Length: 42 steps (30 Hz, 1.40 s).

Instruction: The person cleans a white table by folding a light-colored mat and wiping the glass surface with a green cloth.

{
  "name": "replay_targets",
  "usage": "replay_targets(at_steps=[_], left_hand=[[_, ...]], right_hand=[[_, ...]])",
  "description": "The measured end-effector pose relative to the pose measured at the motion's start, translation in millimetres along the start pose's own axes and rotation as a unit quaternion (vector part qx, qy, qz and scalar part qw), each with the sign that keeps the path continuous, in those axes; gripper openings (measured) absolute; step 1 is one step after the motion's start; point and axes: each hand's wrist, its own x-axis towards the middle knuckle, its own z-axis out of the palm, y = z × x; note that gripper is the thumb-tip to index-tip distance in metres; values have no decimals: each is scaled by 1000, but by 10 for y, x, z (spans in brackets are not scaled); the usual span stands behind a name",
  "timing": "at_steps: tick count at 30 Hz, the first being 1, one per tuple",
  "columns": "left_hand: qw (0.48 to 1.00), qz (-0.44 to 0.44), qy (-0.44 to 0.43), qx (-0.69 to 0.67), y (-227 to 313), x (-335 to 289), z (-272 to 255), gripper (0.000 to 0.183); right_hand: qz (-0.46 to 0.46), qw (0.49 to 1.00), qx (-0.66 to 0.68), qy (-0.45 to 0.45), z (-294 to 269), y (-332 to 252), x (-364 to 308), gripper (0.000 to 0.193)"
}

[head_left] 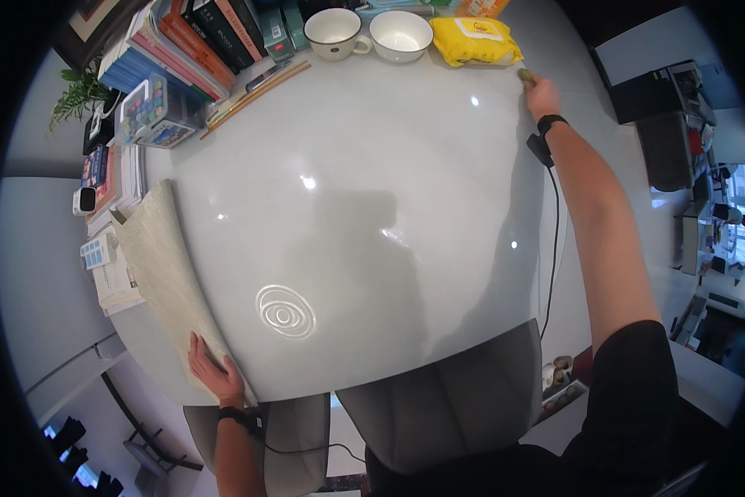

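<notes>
At the near left of the white table [439,273], my left hand [215,373] lies on a long beige sheet [164,261], which looks like a rolled or folded mat. Its fingers are stretched out and slightly apart. My right arm reaches far out to the table's right edge. There my right hand [545,95] is closed, with a small olive-green thing [526,75] showing at its fingertips; its kind is unclear. Just beyond that hand sits a yellow pack of wipes [476,41]. Dark bands with cables circle both my wrists.
A handled white mug [335,35] and a white bowl [401,37] stand at the back. Wooden chopsticks [256,98], books [174,50] and a clear box of colourful pieces [159,112] line the far left. Grey chairs [447,398] stand against the near edge.
</notes>
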Motion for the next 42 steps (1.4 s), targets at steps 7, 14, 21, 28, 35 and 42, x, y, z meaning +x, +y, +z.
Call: replay_targets(at_steps=[7, 14, 21, 28, 35, 42], left_hand=[[1000, 2, 1, -5, 47, 35, -12, 65], [1000, 0, -1, 4, -28, -18, -45, 65], [1000, 5, 5, 4, -5, 34, 37, 64], [1000, 3, 13, -4, 5, 19, -39, 64], [1000, -2, 13, -8, 51, 25, -2, 65], [1000, 0, 12, -16, 75, 32, -18, 65]], right_hand=[[-173, 982, 11, 69, 238, -304, -496, 32], [-337, 930, 113, -95, 259, -1249, -1335, 32], [-94, 995, -13, 20, 165, -134, 19, 32], [-55, 998, -14, 41, 29, 395, -348, 32], [-7, 999, -16, 44, -166, 605, -710, 36], [-210, 952, 195, -110, 280, -1564, -2172, 36]])
